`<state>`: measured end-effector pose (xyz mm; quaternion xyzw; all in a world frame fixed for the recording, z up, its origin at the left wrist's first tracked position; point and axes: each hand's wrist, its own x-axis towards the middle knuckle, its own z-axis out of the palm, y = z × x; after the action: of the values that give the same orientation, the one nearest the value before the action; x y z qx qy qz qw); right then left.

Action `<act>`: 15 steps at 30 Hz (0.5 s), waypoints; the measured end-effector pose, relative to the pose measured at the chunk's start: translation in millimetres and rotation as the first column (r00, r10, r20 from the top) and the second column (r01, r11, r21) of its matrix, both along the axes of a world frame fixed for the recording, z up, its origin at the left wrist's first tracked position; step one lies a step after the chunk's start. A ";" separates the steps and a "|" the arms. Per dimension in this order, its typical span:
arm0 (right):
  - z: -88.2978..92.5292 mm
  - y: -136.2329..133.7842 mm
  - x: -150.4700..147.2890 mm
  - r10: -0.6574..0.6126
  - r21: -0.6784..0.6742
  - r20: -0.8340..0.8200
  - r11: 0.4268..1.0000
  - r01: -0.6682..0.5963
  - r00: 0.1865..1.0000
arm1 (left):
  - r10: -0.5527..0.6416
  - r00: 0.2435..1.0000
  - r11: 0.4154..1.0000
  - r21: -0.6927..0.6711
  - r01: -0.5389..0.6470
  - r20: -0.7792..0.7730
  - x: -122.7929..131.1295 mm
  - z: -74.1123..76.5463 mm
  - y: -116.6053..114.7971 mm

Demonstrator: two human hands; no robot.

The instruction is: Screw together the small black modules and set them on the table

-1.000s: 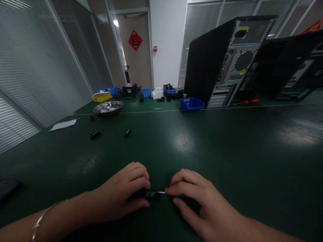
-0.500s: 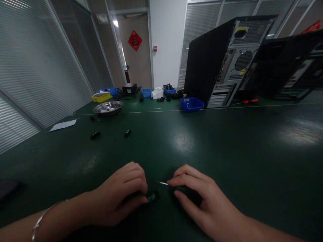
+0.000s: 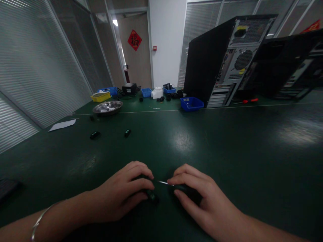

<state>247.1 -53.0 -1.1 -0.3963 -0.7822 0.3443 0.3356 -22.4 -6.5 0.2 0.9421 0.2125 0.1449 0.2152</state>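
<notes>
A small black device with a green face [image 3: 151, 196] is at the fingertips of my left hand [image 3: 123, 191], whose fingers are curled round it close to the tabletop. Part of the device is hidden under those fingers. My right hand [image 3: 205, 198] is closed round the dark handle of a slim screwdriver [image 3: 163, 182]. Its thin bright shaft points left, and the tip stops short of the left fingers. Further up the table lie two similar small black devices, one on the left [image 3: 95, 135] and one nearer the middle [image 3: 127, 133].
A metal bowl [image 3: 108, 107], a yellow tray [image 3: 101, 97] and a blue bin [image 3: 191, 104] stand toward the back. A black computer case [image 3: 209, 64] rises at the right. A white paper sheet [image 3: 62, 125] lies left, and a dark object [image 3: 8, 189] sits at the left edge.
The left fingers have spread forward and to the right over the small device, whose angle has turned. My right hand and the screwdriver stay almost still.
</notes>
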 end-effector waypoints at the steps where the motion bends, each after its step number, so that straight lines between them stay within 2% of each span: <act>1: -0.3 0.1 0.1 0.003 0.007 0.009 1.000 -0.003 1.000 | 0.011 1.000 1.000 -0.005 -0.011 0.013 0.2 -1.3 0.6; 8: 2.0 -3.1 0.4 0.031 0.074 0.100 0.997 -0.038 0.995 | 0.078 0.997 0.996 -0.050 -0.076 0.029 -0.2 -9.0 4.3; 15: -0.1 -3.2 0.0 -0.021 0.091 0.155 0.996 0.006 0.988 | 0.052 0.998 0.996 -0.067 -0.050 0.029 -2.5 -10.4 3.7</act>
<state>247.2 -56.2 -1.2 -0.4116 -0.8180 0.2745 0.2935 -24.8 -2.8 -10.2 0.9264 0.2378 0.1576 0.2459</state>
